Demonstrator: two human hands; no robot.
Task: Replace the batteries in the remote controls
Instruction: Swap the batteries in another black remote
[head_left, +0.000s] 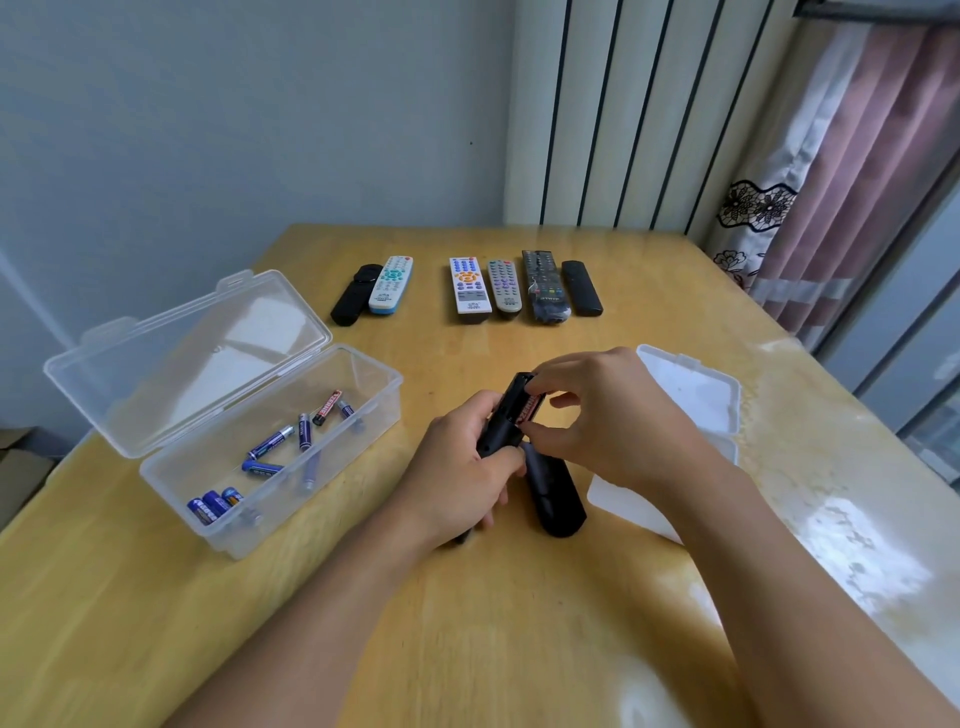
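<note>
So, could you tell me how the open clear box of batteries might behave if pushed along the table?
The clear box looks thin-walled and nearly empty, so probably light and easy to slide. Its raised lid might wobble. The loose batteries would likely roll and rattle inside.

Open black remote (501, 426), red battery (531, 406) inside

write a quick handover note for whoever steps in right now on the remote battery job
Left hand grips the black remote, back up, compartment open.
Right hand pinches a red battery at the compartment; in or out, cannot tell.
Black cover lies on the table by the hands.
Open clear box on the left holds loose batteries, mostly blue.
Six remotes lie in a row at the far side.
Left: finish this remote, refit cover, then any others still due.
</note>
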